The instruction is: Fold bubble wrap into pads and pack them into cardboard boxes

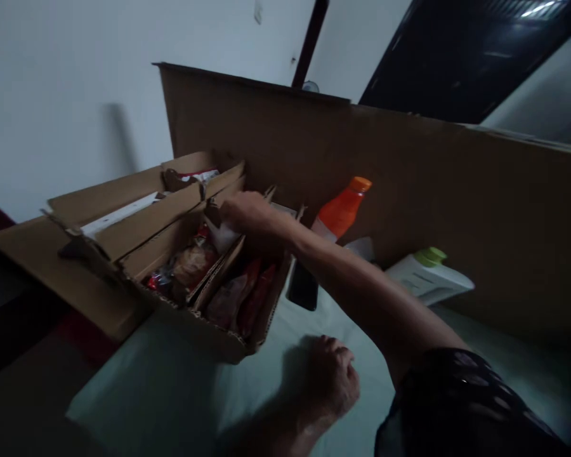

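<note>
My right hand (247,212) reaches into an open cardboard box (204,327) and is closed on a pale wrapper (220,238) at the top of the box. Red and brown snack packets (240,295) stand inside, split by a cardboard divider (216,270). My left hand (332,376) rests on the pale green surface (171,387) in front of the box, curled into a fist with nothing seen in it.
A second open box (124,219) stands behind the first at the left. An orange bottle (341,212), a dark phone-like slab (302,289) and a white container with a green cap (428,276) lie to the right. A tall cardboard sheet (409,178) walls the back.
</note>
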A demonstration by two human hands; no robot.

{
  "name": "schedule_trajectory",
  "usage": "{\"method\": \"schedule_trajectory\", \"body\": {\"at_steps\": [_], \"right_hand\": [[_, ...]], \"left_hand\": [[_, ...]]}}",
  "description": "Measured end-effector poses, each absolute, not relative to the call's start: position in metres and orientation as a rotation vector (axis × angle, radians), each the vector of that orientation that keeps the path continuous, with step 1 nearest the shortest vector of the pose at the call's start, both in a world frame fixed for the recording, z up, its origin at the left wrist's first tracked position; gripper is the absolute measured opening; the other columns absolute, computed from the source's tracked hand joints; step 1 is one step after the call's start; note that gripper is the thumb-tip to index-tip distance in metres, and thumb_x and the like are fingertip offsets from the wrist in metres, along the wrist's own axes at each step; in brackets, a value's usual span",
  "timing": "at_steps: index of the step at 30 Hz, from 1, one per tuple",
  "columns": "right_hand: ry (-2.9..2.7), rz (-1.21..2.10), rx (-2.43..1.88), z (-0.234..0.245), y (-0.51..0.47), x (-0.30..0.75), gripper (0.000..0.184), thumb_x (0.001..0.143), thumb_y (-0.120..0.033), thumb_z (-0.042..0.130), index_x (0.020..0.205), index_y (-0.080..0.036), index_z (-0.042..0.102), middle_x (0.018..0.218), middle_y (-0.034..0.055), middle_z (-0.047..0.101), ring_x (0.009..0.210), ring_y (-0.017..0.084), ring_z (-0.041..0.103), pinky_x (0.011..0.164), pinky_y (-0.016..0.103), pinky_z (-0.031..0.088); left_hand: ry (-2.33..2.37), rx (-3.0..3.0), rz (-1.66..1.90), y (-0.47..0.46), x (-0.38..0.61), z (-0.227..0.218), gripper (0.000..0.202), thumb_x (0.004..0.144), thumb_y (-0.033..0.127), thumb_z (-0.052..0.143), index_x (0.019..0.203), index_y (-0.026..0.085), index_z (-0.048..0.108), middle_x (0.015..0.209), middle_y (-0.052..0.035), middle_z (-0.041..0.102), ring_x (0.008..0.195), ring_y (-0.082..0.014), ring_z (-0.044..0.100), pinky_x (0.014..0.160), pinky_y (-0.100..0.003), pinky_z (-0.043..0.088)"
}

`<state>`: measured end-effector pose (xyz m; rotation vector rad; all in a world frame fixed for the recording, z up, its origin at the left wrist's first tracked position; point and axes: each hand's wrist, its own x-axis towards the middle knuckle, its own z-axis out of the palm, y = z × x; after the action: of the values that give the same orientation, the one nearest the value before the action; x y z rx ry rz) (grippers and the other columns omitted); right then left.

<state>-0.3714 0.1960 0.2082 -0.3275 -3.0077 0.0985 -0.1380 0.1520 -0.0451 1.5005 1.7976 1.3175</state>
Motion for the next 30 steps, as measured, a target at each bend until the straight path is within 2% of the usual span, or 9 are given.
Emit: {"method": "schedule_trajectory", "body": {"at_steps": [2,5,8,10,13,18,24,27,30], "right_hand": [[-2.873,0.112,-0.352,0.226,0.218,-0.326,0.012,0.085,-0.019,0.062,0.089,-0.019,0.074,0.085,-0.001,0.072,0.086,0.016,0.066,0.084,0.032,0.051],[-2.153,0.393,-0.425,0.232,0.262,-0.236,0.014,0.084,-0.024,0.063,0.094,-0.018,0.072,0.084,0.0008,0.069,0.073,0.014,0.063,0.068,0.028,0.051],[-1.578,0.386,-0.709,0.204,0.313,-0.156,0.018,0.081,-0.029,0.062,0.094,-0.018,0.067,0.082,0.0022,0.065,0.068,0.015,0.061,0.064,0.03,0.051],[-1.454,0.301,-1.004,0.171,0.342,-0.123,0.02,0.084,-0.03,0.048,0.095,-0.02,0.062,0.076,0.0004,0.06,0.065,0.015,0.059,0.065,0.03,0.052],[-1.547,0.309,-1.184,0.12,0.369,-0.106,0.026,0.085,-0.03,0.041,0.092,-0.021,0.064,0.072,0.0012,0.061,0.066,0.018,0.062,0.065,0.031,0.052],[-1.934,0.399,-1.306,0.068,0.38,-0.115,0.018,0.074,-0.029,0.06,0.081,-0.02,0.074,0.066,0.0042,0.071,0.065,0.021,0.067,0.064,0.03,0.051],[-2.166,0.26,-1.353,0.076,0.384,-0.114,0.037,0.082,-0.032,0.051,0.104,-0.017,0.077,0.094,0.0097,0.078,0.086,0.024,0.072,0.078,0.032,0.053],[-2.236,0.122,-1.306,0.085,0.386,-0.133,0.043,0.083,-0.033,0.049,0.114,-0.019,0.075,0.118,0.0135,0.073,0.105,0.029,0.068,0.09,0.041,0.05],[-2.34,0.026,-1.253,0.089,0.388,-0.158,0.03,0.074,-0.029,0.058,0.095,-0.025,0.079,0.11,0.0115,0.076,0.096,0.032,0.07,0.081,0.045,0.051]], "left_hand": [[1.822,1.511,1.278,0.152,-0.138,-0.044,0.021,0.078,0.01,0.053,0.091,0.018,0.067,0.103,-0.0088,0.068,0.104,-0.0254,0.057,0.098,-0.041,0.047],[1.849,1.5,1.296,0.152,-0.136,-0.043,0.021,0.076,0.008,0.052,0.088,0.018,0.067,0.1,-0.0087,0.068,0.101,-0.025,0.057,0.096,-0.041,0.047],[1.874,1.502,1.316,0.151,-0.135,-0.043,0.023,0.072,0.005,0.053,0.085,0.018,0.066,0.096,-0.0076,0.068,0.097,-0.0246,0.058,0.093,-0.042,0.048],[1.885,1.505,1.323,0.15,-0.134,-0.044,0.026,0.07,0.003,0.054,0.087,0.018,0.067,0.096,-0.0071,0.069,0.097,-0.0245,0.059,0.093,-0.042,0.048],[1.899,1.525,1.332,0.149,-0.134,-0.045,0.027,0.071,0.001,0.053,0.086,0.019,0.066,0.093,-0.0065,0.069,0.097,-0.0241,0.059,0.091,-0.041,0.048],[1.951,1.56,1.286,0.149,-0.134,-0.046,0.024,0.075,0.002,0.051,0.08,0.02,0.064,0.089,-0.0068,0.066,0.094,-0.0243,0.058,0.088,-0.039,0.049],[1.928,1.51,1.321,0.15,-0.132,-0.046,0.024,0.071,0.003,0.053,0.081,0.019,0.067,0.092,-0.0079,0.069,0.095,-0.0251,0.059,0.09,-0.042,0.049],[1.857,1.482,1.401,0.153,-0.132,-0.048,0.032,0.065,0.002,0.055,0.089,0.017,0.07,0.094,-0.0084,0.07,0.098,-0.0246,0.06,0.093,-0.041,0.049],[1.83,1.507,1.408,0.157,-0.134,-0.055,0.03,0.064,0.007,0.057,0.09,0.015,0.071,0.094,-0.0104,0.07,0.097,-0.026,0.06,0.092,-0.043,0.049]]}}
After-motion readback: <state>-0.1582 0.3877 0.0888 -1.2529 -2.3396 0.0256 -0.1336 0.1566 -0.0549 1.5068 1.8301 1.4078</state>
